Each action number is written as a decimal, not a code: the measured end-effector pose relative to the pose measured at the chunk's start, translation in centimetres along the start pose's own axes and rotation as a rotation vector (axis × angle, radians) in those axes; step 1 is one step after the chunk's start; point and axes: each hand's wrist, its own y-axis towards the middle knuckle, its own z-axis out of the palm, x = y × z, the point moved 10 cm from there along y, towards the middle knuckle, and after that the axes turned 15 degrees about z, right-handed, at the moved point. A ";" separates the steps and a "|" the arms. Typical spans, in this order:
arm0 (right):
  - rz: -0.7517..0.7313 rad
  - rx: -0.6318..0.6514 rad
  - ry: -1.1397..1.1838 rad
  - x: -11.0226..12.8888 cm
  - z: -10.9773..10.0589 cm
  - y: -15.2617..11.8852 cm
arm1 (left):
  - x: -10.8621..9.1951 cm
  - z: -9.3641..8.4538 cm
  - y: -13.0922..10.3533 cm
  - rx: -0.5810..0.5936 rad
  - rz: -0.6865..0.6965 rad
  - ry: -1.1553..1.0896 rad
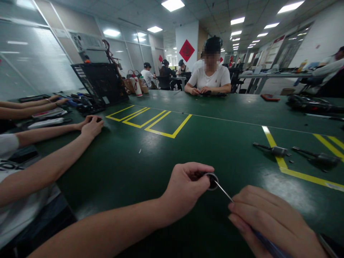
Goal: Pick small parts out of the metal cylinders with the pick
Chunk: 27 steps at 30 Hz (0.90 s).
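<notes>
My left hand (pixel 185 191) is closed around a small round metal part (pixel 217 179), whose open, dark end faces me and to the right. My fingers cover much of it, so I cannot make out its exact kind. In my right hand (pixel 276 218) is a screwdriver (pixel 225 192) with a thin metal shaft and a dark blue handle. The shaft slants up to the left, its tip at the opening of the round part. Whether the tip touches anything inside is hidden. Both hands are over the green table (pixel 129 168).
Two small cylindrical parts with dark leads, one (pixel 279 151) nearer than the other (pixel 326 159), lie at right beside yellow tape (pixel 282 163). Co-workers' arms (pixel 59 154) rest along the left edge. A person (pixel 209 79) sits opposite. A black bundle (pixel 309 104) lies far right.
</notes>
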 end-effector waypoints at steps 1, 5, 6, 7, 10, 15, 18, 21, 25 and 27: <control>-0.003 -0.003 -0.001 0.0 0.1 -0.1 | 0.0 0.0 0.0 0.004 0.000 0.002; -0.006 -0.010 -0.010 -0.1 0.3 -0.4 | 0.0 0.1 0.0 0.022 0.005 0.038; -0.003 -0.012 -0.009 -0.1 0.2 -0.4 | 0.0 0.1 0.0 0.029 0.004 0.047; 0.001 -0.009 -0.004 -0.2 0.2 -0.4 | 0.1 0.2 0.0 0.035 0.003 0.052; -0.004 0.011 0.043 -0.3 -0.1 -0.3 | 0.0 0.3 0.1 0.057 0.040 0.053; 0.164 -0.067 0.118 -3.3 -2.1 0.7 | 0.0 -0.2 1.0 0.058 0.118 0.122; 0.372 -0.291 0.107 -8.9 -4.8 1.5 | 0.4 -0.7 1.8 0.032 0.100 0.164; 0.432 -0.257 -0.111 -14.8 -5.2 2.5 | 0.4 -0.7 2.6 0.028 0.090 0.175; 0.515 -0.244 -0.291 -22.4 -5.9 1.2 | 0.6 -0.4 3.9 0.050 0.060 0.210; 0.545 -0.240 -0.287 -24.9 -5.9 0.2 | 0.8 -0.3 4.7 0.057 0.065 0.224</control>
